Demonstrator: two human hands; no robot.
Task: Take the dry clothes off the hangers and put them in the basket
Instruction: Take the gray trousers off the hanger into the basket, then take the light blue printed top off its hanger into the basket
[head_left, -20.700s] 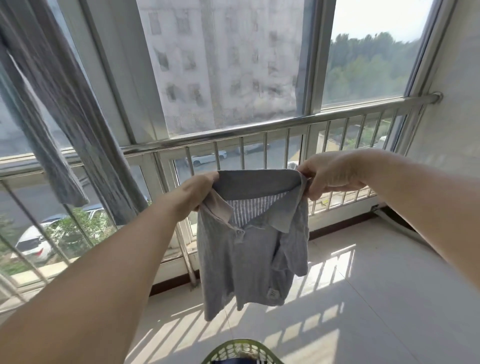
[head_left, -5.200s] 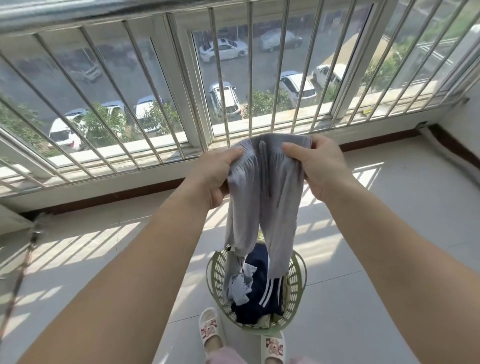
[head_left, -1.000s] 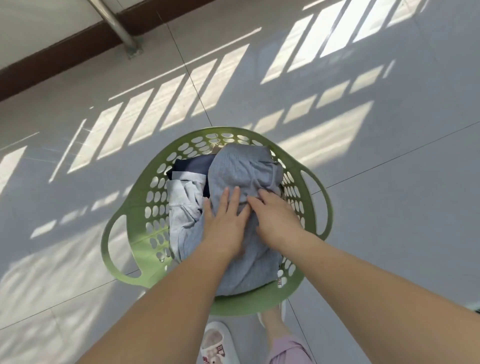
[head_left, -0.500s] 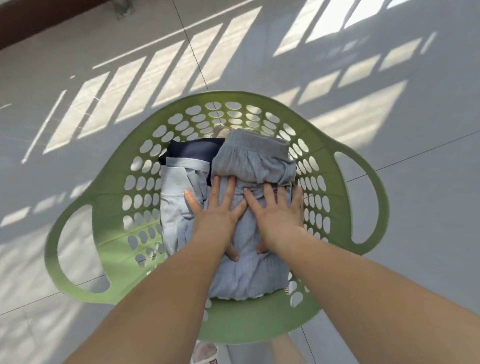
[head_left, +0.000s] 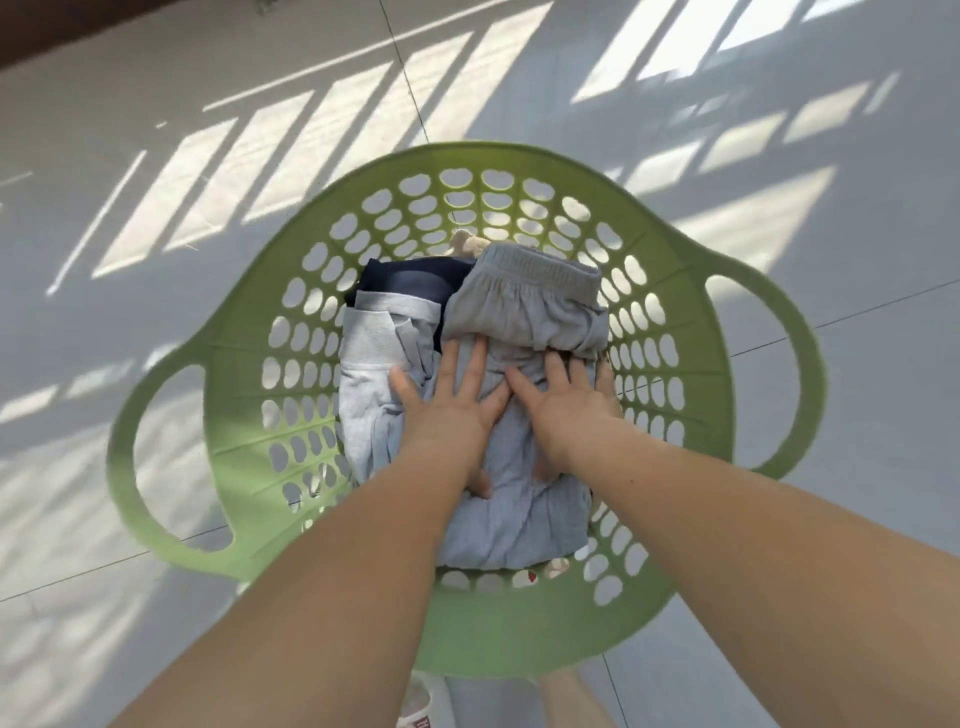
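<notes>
The green laundry basket (head_left: 748, 332) sits on the tiled floor (head_left: 156, 364), already holding a navy garment (head_left: 410, 280), a pale grey top (head_left: 369, 374) and folded grey trousers (head_left: 524, 312) uppermost. The left hand (head_left: 449, 415) and right hand (head_left: 563, 410) press flat on the trousers, fingers spread, gripping nothing. Whether clothes remain on hangers is out of view.

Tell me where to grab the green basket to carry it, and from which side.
Grip the green laundry basket by its two cut-out loop handles, one on the left rim, one on the right. Come in from outside each, fingers curling through the openings. Both hands now press flat on the grey trousers inside.
</notes>
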